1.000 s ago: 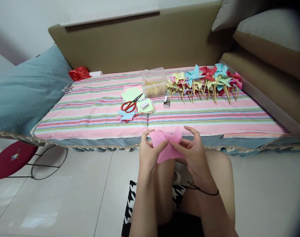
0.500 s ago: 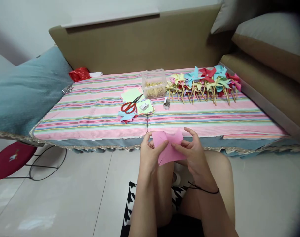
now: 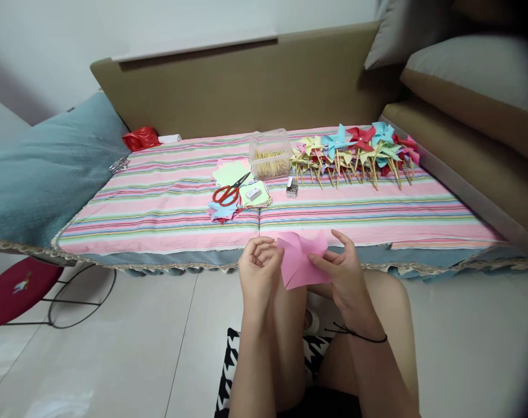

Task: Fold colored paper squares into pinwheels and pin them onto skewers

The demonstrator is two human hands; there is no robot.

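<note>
A square of pink paper [image 3: 305, 267] with slits cut from its corners is held up above my knees. One part of its upper edge curls inward. My right hand [image 3: 344, 270] pinches it from the right, thumb on the front face and index finger raised. At the left edge of the paper is my left hand [image 3: 259, 264], fingers curled and thumb tip against the edge; how firmly it grips there is hard to see. On the couch beyond lie red-handled scissors [image 3: 229, 191], on top of cut coloured paper [image 3: 223, 210].
A clear plastic box [image 3: 270, 154] holds many thin sticks. Finished paper pinwheels [image 3: 362, 142] are heaped to its right. A small pin box [image 3: 292, 187] and a stack of paper squares [image 3: 256, 195] stand nearby. A red stool [image 3: 20, 290] is at the left.
My left thumb has slid off the middle of the pink paper to its left edge, and the left fingers have curled. The paper has shifted slightly right with my right hand.
</note>
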